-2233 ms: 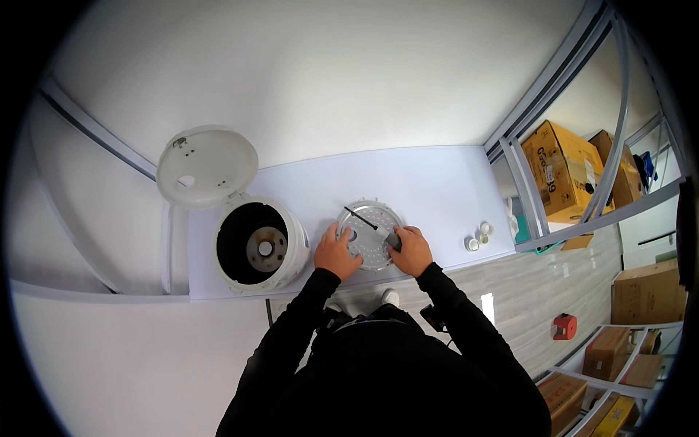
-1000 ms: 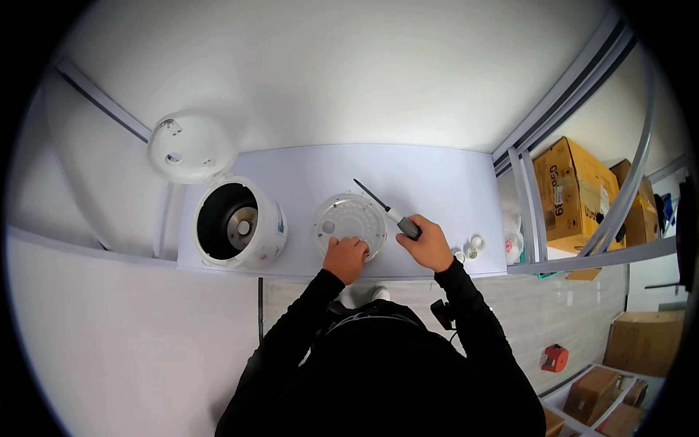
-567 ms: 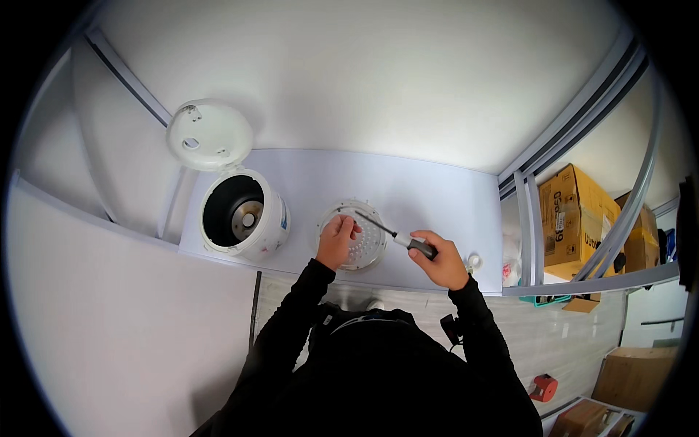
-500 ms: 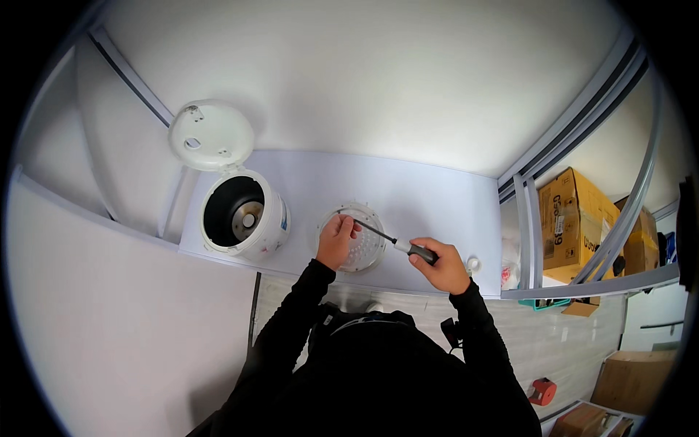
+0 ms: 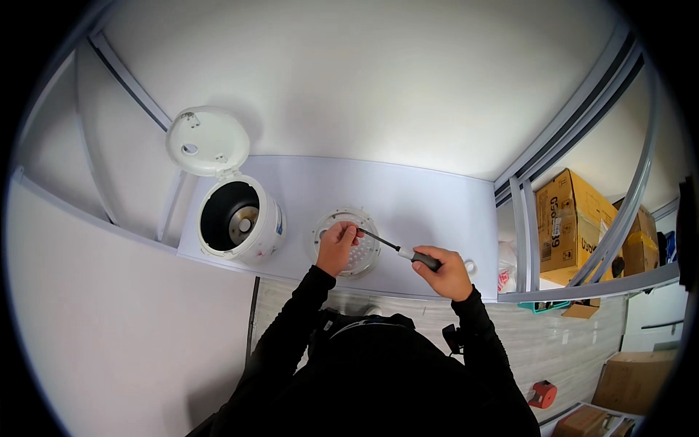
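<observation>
My right hand (image 5: 445,275) wraps the dark-grey-and-white handle of a slim black-shafted screwdriver (image 5: 413,256), slanting over the white tabletop (image 5: 429,204). My left hand (image 5: 336,246) has its fingertips pinched together at the tip, over the round, silvery perforated disc (image 5: 366,256). The screwdriver should be light and stiff, best held by its thick handle. My fingers hide its tip; whether they clasp that or something small, I can't tell.
</observation>
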Available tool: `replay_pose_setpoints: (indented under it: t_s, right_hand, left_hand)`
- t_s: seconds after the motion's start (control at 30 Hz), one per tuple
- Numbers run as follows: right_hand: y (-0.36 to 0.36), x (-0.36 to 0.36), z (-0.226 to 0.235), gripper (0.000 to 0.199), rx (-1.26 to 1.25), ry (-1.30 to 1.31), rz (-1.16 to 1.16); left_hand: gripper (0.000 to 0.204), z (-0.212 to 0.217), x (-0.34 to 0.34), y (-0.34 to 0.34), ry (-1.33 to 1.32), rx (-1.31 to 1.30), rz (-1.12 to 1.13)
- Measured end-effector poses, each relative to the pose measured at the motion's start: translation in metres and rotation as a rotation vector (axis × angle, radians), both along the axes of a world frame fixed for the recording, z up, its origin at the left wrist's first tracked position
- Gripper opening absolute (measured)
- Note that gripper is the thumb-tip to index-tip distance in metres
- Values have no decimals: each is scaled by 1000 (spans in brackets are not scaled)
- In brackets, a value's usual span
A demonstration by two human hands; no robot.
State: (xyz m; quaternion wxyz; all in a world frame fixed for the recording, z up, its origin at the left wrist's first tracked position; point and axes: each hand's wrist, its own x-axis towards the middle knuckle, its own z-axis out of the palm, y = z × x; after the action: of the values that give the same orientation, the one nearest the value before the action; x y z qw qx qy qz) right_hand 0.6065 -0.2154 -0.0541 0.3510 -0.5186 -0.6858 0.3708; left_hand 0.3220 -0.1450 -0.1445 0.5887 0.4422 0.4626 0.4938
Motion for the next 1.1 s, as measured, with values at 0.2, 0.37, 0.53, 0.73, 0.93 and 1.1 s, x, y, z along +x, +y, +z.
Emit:
replay_pose_setpoints:
  t_s: [0.2, 0.37, 0.53, 0.73, 0.93, 1.1]
  right_hand:
    - [2, -3, -4, 29, 27, 37, -18]
    - [3, -7, 0, 28, 50, 29, -19]
    - [4, -11, 6, 32, 74, -57, -46]
    - [7, -14, 18, 43, 163, -47, -61]
    - [5, -10, 9, 31, 28, 219, -74]
    - [-2, -26, 11, 21, -96, 466, -239]
  left_hand:
    - [21, 0, -1, 1, -44, -38, 14]
    - [21, 0, -6, 0, -54, -37, -10]
    - [20, -1, -11, -2, -56, -18, -21]
    - [18, 3, -14, -4, -11, -16, -47]
    - [14, -2, -23, -11, 35, -32, -83]
    - [12, -8, -41, -18, 21, -11, -211]
